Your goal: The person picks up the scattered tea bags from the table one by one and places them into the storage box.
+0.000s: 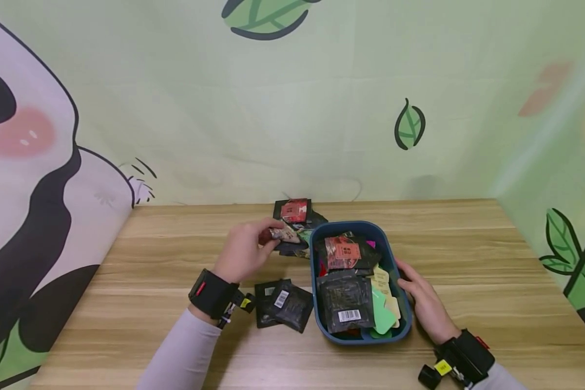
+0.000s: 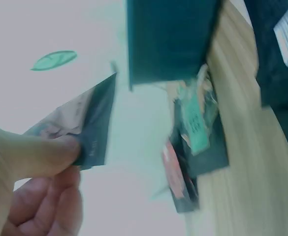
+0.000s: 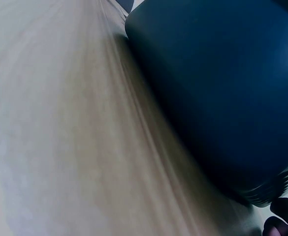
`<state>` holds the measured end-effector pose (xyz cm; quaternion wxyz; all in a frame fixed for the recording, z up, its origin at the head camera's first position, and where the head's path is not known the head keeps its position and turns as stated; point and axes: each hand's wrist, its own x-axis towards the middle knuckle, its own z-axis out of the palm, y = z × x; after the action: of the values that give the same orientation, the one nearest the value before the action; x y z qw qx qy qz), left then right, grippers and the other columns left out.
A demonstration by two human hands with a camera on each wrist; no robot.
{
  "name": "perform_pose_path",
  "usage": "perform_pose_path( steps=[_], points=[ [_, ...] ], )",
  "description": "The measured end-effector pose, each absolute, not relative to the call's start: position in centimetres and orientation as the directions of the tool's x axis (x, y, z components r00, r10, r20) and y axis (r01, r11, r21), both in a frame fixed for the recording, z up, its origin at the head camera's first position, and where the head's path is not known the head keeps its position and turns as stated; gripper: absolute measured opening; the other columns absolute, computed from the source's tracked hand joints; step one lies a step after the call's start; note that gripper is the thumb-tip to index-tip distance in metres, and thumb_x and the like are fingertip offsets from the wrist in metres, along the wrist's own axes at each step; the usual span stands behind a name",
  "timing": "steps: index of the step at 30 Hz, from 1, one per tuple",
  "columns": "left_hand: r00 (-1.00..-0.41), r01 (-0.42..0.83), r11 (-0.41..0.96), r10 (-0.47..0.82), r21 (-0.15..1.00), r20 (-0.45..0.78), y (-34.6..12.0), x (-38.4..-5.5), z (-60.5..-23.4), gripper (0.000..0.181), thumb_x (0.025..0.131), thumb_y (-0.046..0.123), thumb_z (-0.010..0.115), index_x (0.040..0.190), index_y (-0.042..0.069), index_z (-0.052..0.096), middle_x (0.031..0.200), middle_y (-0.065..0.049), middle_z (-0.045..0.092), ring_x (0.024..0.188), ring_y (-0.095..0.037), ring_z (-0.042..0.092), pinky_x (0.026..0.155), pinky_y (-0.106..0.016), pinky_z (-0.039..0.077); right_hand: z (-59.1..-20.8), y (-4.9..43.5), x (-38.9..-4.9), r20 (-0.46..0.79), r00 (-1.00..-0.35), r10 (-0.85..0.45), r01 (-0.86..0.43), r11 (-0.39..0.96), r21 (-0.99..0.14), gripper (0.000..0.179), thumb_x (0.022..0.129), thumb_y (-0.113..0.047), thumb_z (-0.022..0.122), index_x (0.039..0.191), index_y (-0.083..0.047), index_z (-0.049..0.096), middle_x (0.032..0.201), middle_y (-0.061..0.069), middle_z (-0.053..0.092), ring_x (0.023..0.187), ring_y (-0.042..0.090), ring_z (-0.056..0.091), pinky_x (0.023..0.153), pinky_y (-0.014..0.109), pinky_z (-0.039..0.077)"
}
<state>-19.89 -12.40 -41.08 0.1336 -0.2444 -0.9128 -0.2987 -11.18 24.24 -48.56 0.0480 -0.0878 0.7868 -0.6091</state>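
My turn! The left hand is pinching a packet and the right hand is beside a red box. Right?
Not quite: the box is blue, not red, as the head view shows. The left hand does pinch a packet, and the right hand is beside the box.

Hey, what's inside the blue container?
On top, a black barcoded packet, a red-labelled packet, green pieces and cream pieces; other edges peek out. The floor of the blue container and what lies deeper are covered.

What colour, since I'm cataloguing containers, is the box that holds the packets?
The box is dark blue; the head view shows it best.
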Motion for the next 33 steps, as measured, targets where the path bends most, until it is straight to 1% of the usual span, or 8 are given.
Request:
perform_pose_path(
  steps=[3, 8, 20, 25, 27, 29, 31, 33],
  points=[
    [-0.788, 0.598, 0.661, 0.381, 0.454, 0.483, -11.6, -19.4, -40.6, 0.031, 0.083, 0.009, 0.074, 0.114, 0.013, 0.073, 0.082, 0.006, 0.068, 0.067, -0.003, 0.057, 0.06, -0.023, 0.049, -48.5, 24.2, -11.1, 0.028, -0.981, -0.192, -0.075, 0.242, -0.967, 0.06, 0.106, -0.032, 0.033, 0.158, -0.004, 0.028, 0.161, 0.016, 0.028, 0.148, 0.031, 0.019, 0.115, 0.057, 0.014],
    [-0.708, 0.695, 0.588, 0.46, 0.414, 0.535, -9.8, -18.2, -40.6, 0.03, 0.084, 0.011, 0.073, 0.115, 0.012, 0.073, 0.09, 0.004, 0.071, 0.069, 0.0, 0.059, 0.062, -0.022, 0.049, -48.5, 24.2, -11.1, 0.025, -0.981, -0.191, -0.072, 0.247, -0.966, 0.06, 0.106, -0.032, 0.034, 0.158, -0.003, 0.028, 0.161, 0.017, 0.028, 0.148, 0.031, 0.019, 0.115, 0.058, 0.013],
    [-0.68, 0.702, 0.391, 0.614, 0.595, 0.4, -6.4, -14.9, -40.4, 0.039, 0.088, 0.018, 0.071, 0.127, 0.017, 0.067, 0.109, 0.007, 0.07, 0.079, 0.003, 0.059, 0.067, -0.023, 0.051, -48.6, 24.3, -11.3, 0.011, -0.98, -0.2, -0.064, 0.259, -0.964, 0.061, 0.107, -0.034, 0.032, 0.159, -0.003, 0.026, 0.162, 0.016, 0.027, 0.149, 0.033, 0.018, 0.115, 0.059, 0.013],
    [-0.667, 0.701, 0.354, 0.631, 0.619, 0.395, -6.0, -14.5, -40.4, 0.058, 0.087, 0.021, 0.073, 0.142, 0.022, 0.056, 0.096, 0.009, 0.067, 0.078, 0.001, 0.06, 0.068, -0.025, 0.051, -48.6, 24.3, -11.3, 0.009, -0.979, -0.205, -0.061, 0.251, -0.966, 0.06, 0.107, -0.033, 0.031, 0.159, -0.003, 0.025, 0.162, 0.016, 0.026, 0.149, 0.033, 0.018, 0.115, 0.06, 0.012],
    [-0.666, 0.705, 0.357, 0.629, 0.612, 0.4, -5.9, -14.5, -40.4, 0.071, 0.085, 0.028, 0.075, 0.15, 0.026, 0.047, 0.104, 0.009, 0.065, 0.09, -0.001, 0.061, 0.076, -0.028, 0.052, -48.6, 24.3, -11.3, 0.013, -0.979, -0.205, -0.064, 0.244, -0.968, 0.06, 0.107, -0.032, 0.031, 0.159, -0.003, 0.025, 0.162, 0.016, 0.026, 0.149, 0.033, 0.018, 0.115, 0.06, 0.012],
    [-0.669, 0.71, 0.378, 0.625, 0.594, 0.402, -5.8, -14.5, -40.4, 0.085, 0.082, 0.04, 0.076, 0.156, 0.03, 0.035, 0.126, 0.008, 0.059, 0.112, -0.004, 0.056, 0.089, -0.032, 0.05, -48.6, 24.3, -11.3, 0.018, -0.978, -0.206, -0.068, 0.237, -0.969, 0.06, 0.107, -0.032, 0.032, 0.159, -0.003, 0.026, 0.162, 0.016, 0.027, 0.148, 0.032, 0.019, 0.117, 0.05, 0.016],
    [-0.674, 0.712, 0.407, 0.626, 0.573, 0.393, -5.9, -14.5, -40.3, 0.098, 0.078, 0.054, 0.075, 0.16, 0.032, 0.024, 0.149, 0.007, 0.042, 0.132, -0.007, 0.043, 0.101, -0.037, 0.044, -48.6, 24.3, -11.3, 0.024, -0.978, -0.206, -0.072, 0.228, -0.971, 0.06, 0.107, -0.033, 0.032, 0.159, -0.004, 0.026, 0.162, 0.016, 0.027, 0.148, 0.031, 0.019, 0.117, 0.05, 0.016],
    [-0.682, 0.707, 0.445, 0.633, 0.55, 0.365, -6.2, -14.5, -40.1, 0.107, 0.074, 0.066, 0.071, 0.161, 0.036, 0.016, 0.16, 0.009, 0.024, 0.143, -0.007, 0.028, 0.108, -0.042, 0.037, -48.5, 24.2, -11.2, 0.027, -0.978, -0.209, -0.074, 0.22, -0.973, 0.06, 0.107, -0.033, 0.032, 0.159, -0.004, 0.026, 0.162, 0.016, 0.026, 0.148, 0.031, 0.019, 0.117, 0.05, 0.016]
  ],
)
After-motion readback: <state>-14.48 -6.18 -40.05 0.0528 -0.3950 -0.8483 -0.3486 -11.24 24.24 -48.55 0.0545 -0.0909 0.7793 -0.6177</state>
